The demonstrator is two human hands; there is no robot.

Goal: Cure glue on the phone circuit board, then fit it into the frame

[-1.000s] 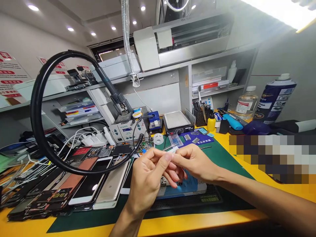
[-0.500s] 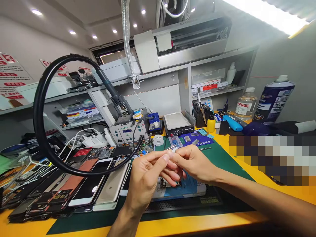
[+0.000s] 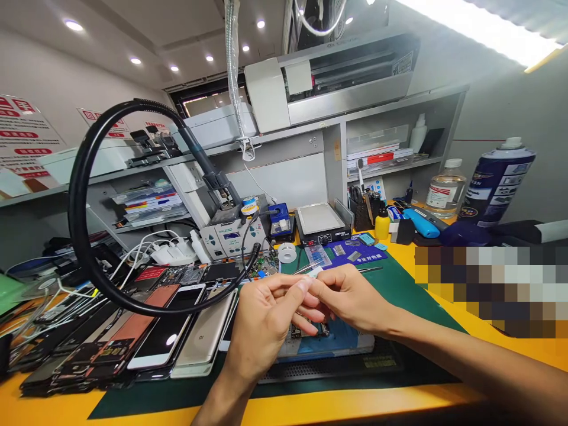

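Above the middle of the green mat (image 3: pixel 403 302), my left hand (image 3: pixel 268 313) and my right hand (image 3: pixel 352 299) meet at their fingertips. A small white piece (image 3: pixel 315 272) shows between them, beside the bent right index finger; its kind is unclear. My left thumb presses against its index finger, and whatever lies in that pinch is hidden. The right thumb and index finger are closed as well. Below the hands, a small circuit board (image 3: pixel 296 332) lies on a blue-and-white pad (image 3: pixel 341 338), partly covered by my fingers.
Phones (image 3: pixel 204 337) and phone parts crowd the left side under a looped black hose (image 3: pixel 75 219). A rework station (image 3: pixel 233 236), a solder reel (image 3: pixel 287 254) and a heating plate (image 3: pixel 322 219) stand behind. Bottles and a spray can (image 3: pixel 497 180) are at the right.
Both hands keep their fingertips together, and slightly more of the white piece shows. The whole view has shifted a little, with the scene sitting slightly farther right.
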